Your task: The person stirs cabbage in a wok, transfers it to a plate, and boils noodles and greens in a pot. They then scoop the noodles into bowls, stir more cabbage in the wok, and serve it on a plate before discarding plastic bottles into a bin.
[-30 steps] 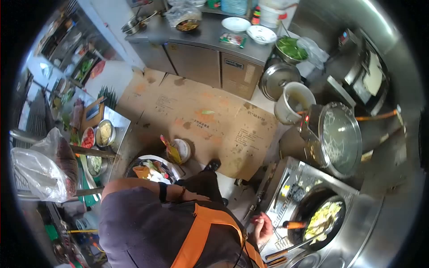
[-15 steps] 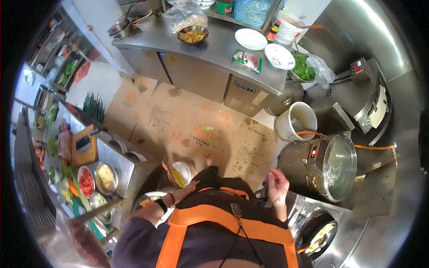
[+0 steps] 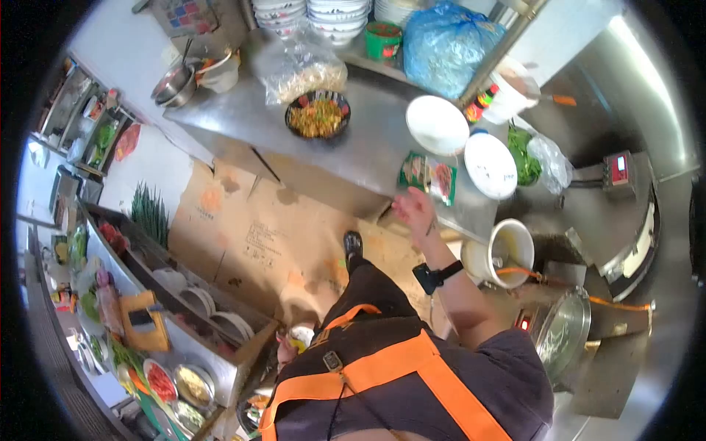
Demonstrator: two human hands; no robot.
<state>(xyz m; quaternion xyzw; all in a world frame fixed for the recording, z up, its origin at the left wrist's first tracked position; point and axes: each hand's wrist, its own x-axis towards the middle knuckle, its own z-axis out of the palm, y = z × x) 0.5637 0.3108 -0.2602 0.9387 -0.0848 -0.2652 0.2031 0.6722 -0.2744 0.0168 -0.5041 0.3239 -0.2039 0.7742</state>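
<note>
My right hand, empty with its fingers loosely apart, reaches forward over the front edge of the steel counter. Just beyond it lies a green printed packet; a touch is not visible. Behind the packet are a white bowl and a white plate. To the left stands a dark bowl of cooked food. My left hand hangs low by my side, partly hidden by my body, with fingers apart and nothing seen in it. Near it is a white container.
A white bucket and a round boiling pot stand on my right. Left is a prep counter with a cutting board and bowls of chopped ingredients. Cardboard covers the floor. A blue bag sits on the shelf.
I have stepped closer to the counter. My right hand has risen from beside the pot and stretched forward toward the packet. My left hand has dropped back by my side.
</note>
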